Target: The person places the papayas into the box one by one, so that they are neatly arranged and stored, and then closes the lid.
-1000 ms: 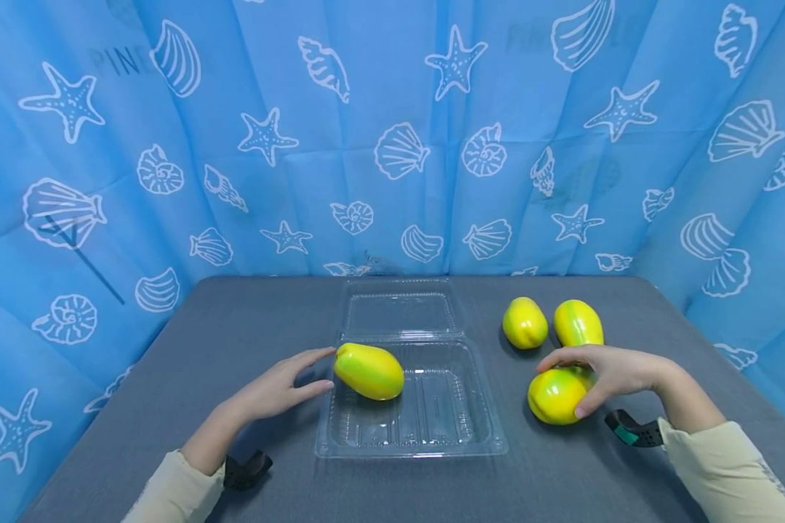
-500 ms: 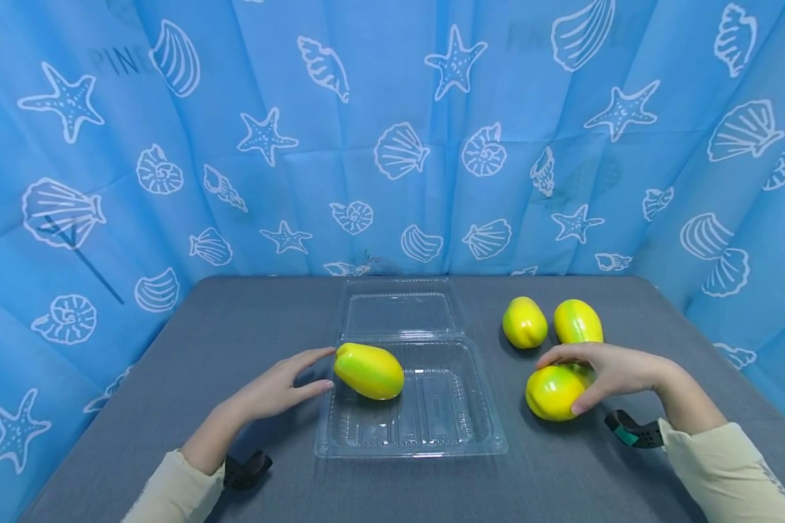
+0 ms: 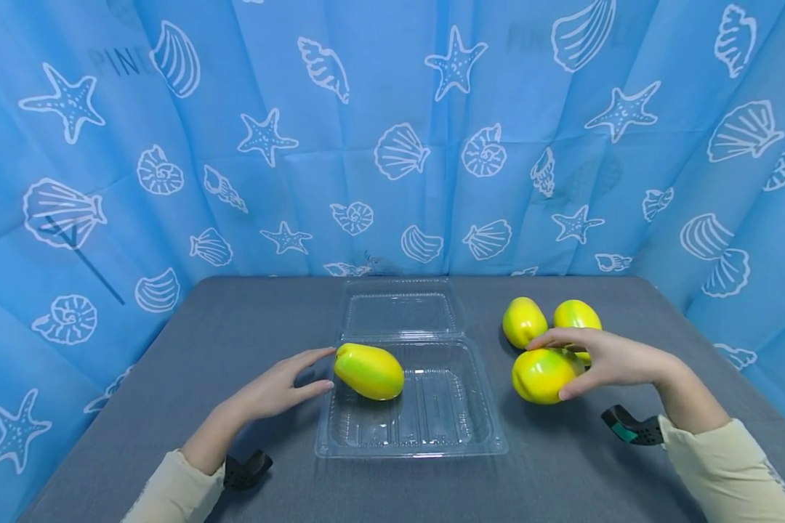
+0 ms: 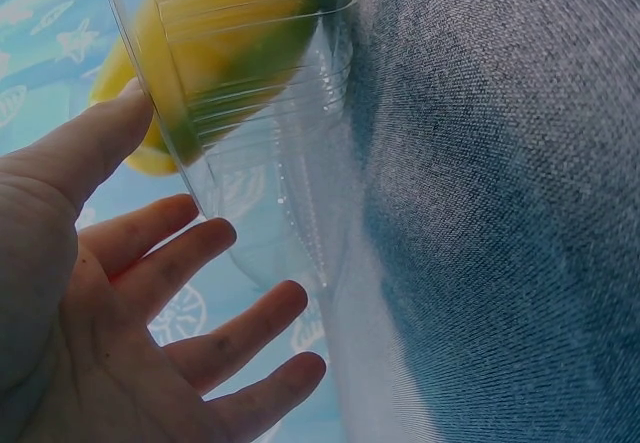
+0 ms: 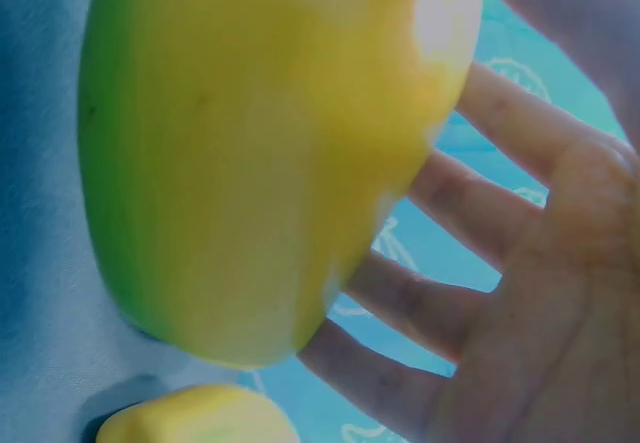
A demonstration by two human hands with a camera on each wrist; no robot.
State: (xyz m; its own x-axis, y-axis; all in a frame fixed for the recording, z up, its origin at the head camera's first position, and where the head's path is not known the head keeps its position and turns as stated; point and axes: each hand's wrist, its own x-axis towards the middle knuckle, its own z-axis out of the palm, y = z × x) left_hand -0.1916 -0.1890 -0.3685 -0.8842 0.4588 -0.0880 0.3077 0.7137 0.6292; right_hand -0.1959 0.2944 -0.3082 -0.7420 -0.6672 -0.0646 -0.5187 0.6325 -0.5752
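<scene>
My right hand [image 3: 618,359] grips a yellow-green papaya [image 3: 539,378] from above, thumb on the near side and fingers over the far side. In the right wrist view that papaya [image 5: 250,163] fills much of the picture, with the fingertips against it. A clear plastic clamshell container [image 3: 490,428] lies open at the middle of the table. Inside its left part rests another papaya [image 3: 369,372]. My left hand [image 3: 275,388] is at the container's left side with fingers extended. Its thumb and fingertips meet the rim in the left wrist view; whether they press cannot be told.
Behind the right hand sit two more papayas, one at left [image 3: 525,323] and one at right [image 3: 577,314], the latter partly covered by the hand. The container's lid [image 3: 399,312] lies folded back. A blue shell-patterned curtain [image 3: 392,145] borders the grey table [image 3: 262,319].
My right hand has lifted its papaya slightly off the table and moved it left and away from me. The left hand and the papaya in the container have stayed still.
</scene>
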